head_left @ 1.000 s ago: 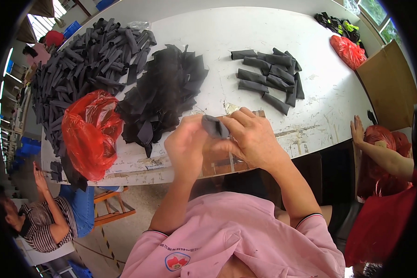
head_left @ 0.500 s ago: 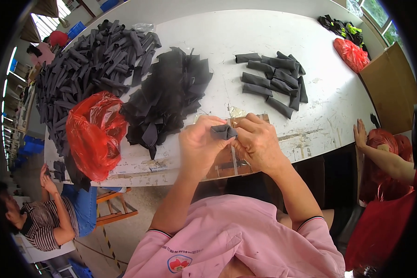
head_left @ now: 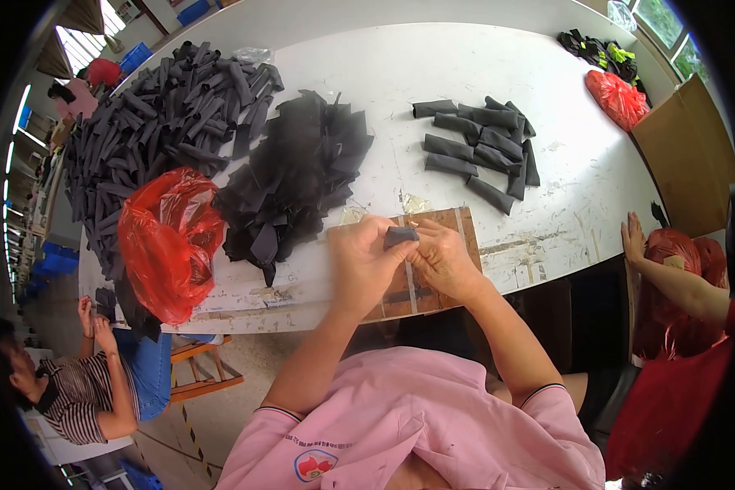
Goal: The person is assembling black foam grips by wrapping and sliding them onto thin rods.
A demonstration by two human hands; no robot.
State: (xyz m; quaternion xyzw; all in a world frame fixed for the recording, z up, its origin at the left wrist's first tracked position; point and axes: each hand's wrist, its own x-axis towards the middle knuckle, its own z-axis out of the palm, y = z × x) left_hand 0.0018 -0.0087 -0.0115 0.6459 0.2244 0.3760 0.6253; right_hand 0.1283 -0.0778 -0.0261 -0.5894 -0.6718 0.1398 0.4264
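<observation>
Between my hands, above a brown board (head_left: 445, 282) at the table's near edge, is a small dark grey fabric piece (head_left: 400, 236), partly covered by my fingers. My left hand (head_left: 366, 260) grips it from the left, thumb and fingers closed. My right hand (head_left: 443, 260) pinches its right end. Beyond them on the right lies a group of rolled dark fabric tubes (head_left: 486, 147). Left of centre is a heap of flat dark fabric pieces (head_left: 298, 171), and farther left a big pile of rolled dark pieces (head_left: 159, 122).
A red plastic bag (head_left: 171, 245) sits at the table's left. Another red bag (head_left: 616, 98) and a cardboard box (head_left: 686, 155) stand at the right. A person in a striped top (head_left: 90, 392) sits at left; another person's arm (head_left: 678, 282) rests at the right edge.
The fabric piece looks more compact and flatter between my fingers. My hands have shifted slightly, the right one lower and to the left. The seated person at left has moved their hands.
</observation>
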